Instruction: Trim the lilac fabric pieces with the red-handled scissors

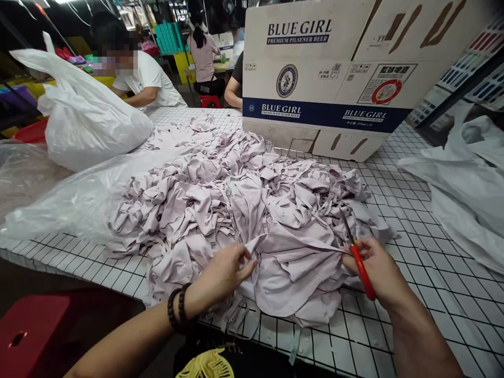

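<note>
A large heap of crumpled pale lilac cloth pieces (197, 205) lies before me on the table. At the heap's near side, my left hand (222, 273) has curled fingers at the corner of one cloth piece (293, 273); its thumb sticks out and the exact grip is partly hidden. My right hand (378, 268) is closed around small scissors with red handles (362, 270), their dark blades pointing up and away. The same hand's fingertips pinch a stretched edge of that cloth. Loose strips hang at the table's near edge.
A Blue Girl beer carton (299, 79) stands behind the heap on the grid-patterned table (394, 325). White plastic bags lie left (90, 115) and right (464, 189). A red stool (43, 325) is at lower left. Other people (157, 86) sit beyond.
</note>
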